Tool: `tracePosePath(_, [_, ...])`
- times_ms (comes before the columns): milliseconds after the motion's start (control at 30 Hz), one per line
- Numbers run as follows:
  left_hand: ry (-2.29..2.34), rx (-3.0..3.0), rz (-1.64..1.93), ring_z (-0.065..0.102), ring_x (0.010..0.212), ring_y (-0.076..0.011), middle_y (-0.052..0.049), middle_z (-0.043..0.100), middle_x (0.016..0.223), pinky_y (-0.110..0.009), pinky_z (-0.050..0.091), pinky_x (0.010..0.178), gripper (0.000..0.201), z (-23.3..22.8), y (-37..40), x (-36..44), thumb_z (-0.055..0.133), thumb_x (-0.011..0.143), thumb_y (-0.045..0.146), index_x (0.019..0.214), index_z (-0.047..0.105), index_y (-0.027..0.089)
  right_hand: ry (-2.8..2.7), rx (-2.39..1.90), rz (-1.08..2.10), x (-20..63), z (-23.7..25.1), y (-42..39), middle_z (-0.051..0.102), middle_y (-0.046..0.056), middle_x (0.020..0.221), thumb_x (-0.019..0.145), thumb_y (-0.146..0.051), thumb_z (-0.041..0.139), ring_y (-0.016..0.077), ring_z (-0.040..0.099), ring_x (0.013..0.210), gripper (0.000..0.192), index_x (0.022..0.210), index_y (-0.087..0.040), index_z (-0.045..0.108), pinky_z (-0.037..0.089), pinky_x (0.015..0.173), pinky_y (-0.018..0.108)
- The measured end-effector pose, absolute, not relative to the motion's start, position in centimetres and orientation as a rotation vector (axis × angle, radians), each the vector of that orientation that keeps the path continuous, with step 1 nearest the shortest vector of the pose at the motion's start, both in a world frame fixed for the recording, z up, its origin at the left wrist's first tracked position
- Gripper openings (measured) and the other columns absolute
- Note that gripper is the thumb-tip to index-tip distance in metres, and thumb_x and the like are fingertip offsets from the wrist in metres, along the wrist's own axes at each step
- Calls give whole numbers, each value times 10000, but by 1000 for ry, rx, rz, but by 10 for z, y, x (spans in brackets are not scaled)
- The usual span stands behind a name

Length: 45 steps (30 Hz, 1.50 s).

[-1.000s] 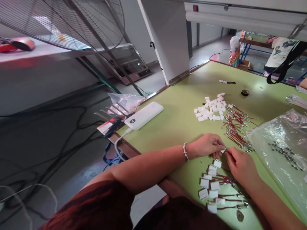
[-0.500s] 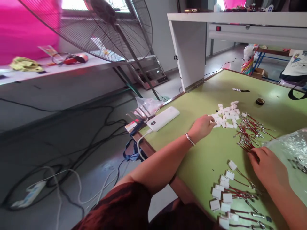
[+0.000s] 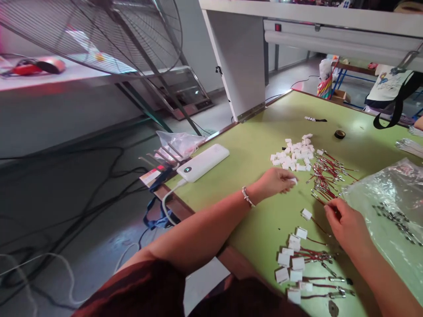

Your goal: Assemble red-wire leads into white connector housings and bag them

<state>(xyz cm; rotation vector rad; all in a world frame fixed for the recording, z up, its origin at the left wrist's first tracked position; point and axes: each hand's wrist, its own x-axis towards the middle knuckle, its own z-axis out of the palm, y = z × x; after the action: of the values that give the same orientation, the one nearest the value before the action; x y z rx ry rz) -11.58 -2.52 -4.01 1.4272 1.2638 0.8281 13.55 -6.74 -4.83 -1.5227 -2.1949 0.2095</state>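
Left hand (image 3: 276,181): fingers (image 3: 287,179) pinched on one small white plastic housing (image 3: 293,180), held just above the green table (image 3: 251,149). The loose pile of white housings (image 3: 293,156) sits just beyond those fingertips, not touching them.

Right hand (image 3: 345,224): fingers curled down, tips at the near end of the bundle of red wires (image 3: 325,178). Looks like a pinch on a wire, but the wire itself is too thin and blurred here, so I can't tell whether anything is actually held.

Between the two hands, closer to the right fingertips: one finished piece (image 3: 306,214), white housing with a red lead, lying flat on the table. Toward the body from the right hand: a cluster of finished assemblies (image 3: 294,264), housings to the left, leads trailing right.

Past the right hand's outer side: crinkled clear plastic bag (image 3: 386,193) with small metal parts on it.

Further out from the left hand: white power bank (image 3: 203,162) at the table edge, cable hanging off. Far side of the table: a roll of black tape (image 3: 339,134). Big floor fan (image 3: 99,35) off to the left.
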Motion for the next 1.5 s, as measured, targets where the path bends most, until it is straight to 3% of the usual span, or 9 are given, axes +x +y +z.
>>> tracePosePath(200, [911,1166,802,471,580,-70,23,546,646,-206,323,514,236,-42,-46,-93,571,860,237,1065,647,148,-2201,-1358,272,128,-45,-75,702,24,794,902,-359,461,155,627,674,236,888,-209,643,447,639,272])
tracePosePath(433, [851,1063,820,469,548,-56,29,566,650,-210,317,510,132,-46,-45,-92,627,842,255,892,576,144,-2201,-1352,510,130,-45,-73,677,3,749,912,-396,455,147,597,659,268,839,-218,641,433,642,269])
tracePosePath(767, [786,1455,713,519,606,-56,20,611,675,-183,408,559,116,-41,-40,-102,645,814,206,908,660,141,-1882,-1487,1356,132,-31,-74,370,-55,566,858,-514,473,99,322,531,356,722,-194,547,271,514,235])
tracePosePath(967, [836,1373,677,489,469,-40,33,614,631,-182,395,464,153,-43,-38,-101,669,797,217,924,654,133,-1609,-1493,1495,130,-33,-76,396,-52,561,837,-553,498,90,290,503,373,789,-192,578,190,484,236])
tracePosePath(1100, [843,1372,657,477,447,-40,49,598,588,-179,385,442,176,-44,-40,-97,693,759,197,919,659,131,-1778,-1493,1325,127,-39,-76,396,-49,553,865,-516,462,100,330,506,348,764,-198,560,251,489,237])
tracePosePath(1233, [869,1382,589,473,445,-42,45,601,601,-188,393,451,162,-43,-46,-91,666,779,211,922,671,136,-2288,-1428,824,127,-46,-75,579,8,686,913,-425,412,151,494,625,297,820,-212,597,352,600,276])
tracePosePath(1333, [905,1410,548,475,467,-48,33,620,643,-198,396,467,142,-42,-50,-86,647,788,193,918,681,147,-2509,-1367,466,129,-51,-74,606,49,747,949,-353,360,185,534,711,315,817,-207,606,358,640,299])
tracePosePath(1500, [883,1430,577,543,591,-68,14,649,688,-191,429,558,83,-50,-52,-81,660,784,146,866,675,152,-2461,-1234,368,126,-62,-76,574,38,688,956,-311,365,170,524,672,310,731,-202,547,374,624,287])
